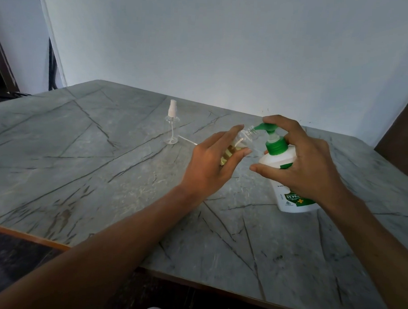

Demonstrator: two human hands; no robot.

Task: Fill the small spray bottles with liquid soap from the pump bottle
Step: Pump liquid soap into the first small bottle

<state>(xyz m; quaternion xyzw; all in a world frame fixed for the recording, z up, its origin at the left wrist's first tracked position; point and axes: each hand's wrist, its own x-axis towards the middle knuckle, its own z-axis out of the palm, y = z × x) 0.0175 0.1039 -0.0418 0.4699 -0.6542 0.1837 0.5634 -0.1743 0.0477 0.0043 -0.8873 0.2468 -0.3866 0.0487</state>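
Observation:
My left hand grips a small clear spray bottle with its cap off, tilted so its open neck meets the green nozzle. Yellowish liquid shows inside it. My right hand wraps the white pump bottle, which stands on the table, with fingers resting on its green pump head. A second small clear spray bottle, capped with a white sprayer, stands upright farther back to the left. A thin white dip tube lies on the table beside it.
The grey marble-patterned table has a wooden front edge running along the lower left. A pale wall stands behind it. A dark brown panel rises at the far right.

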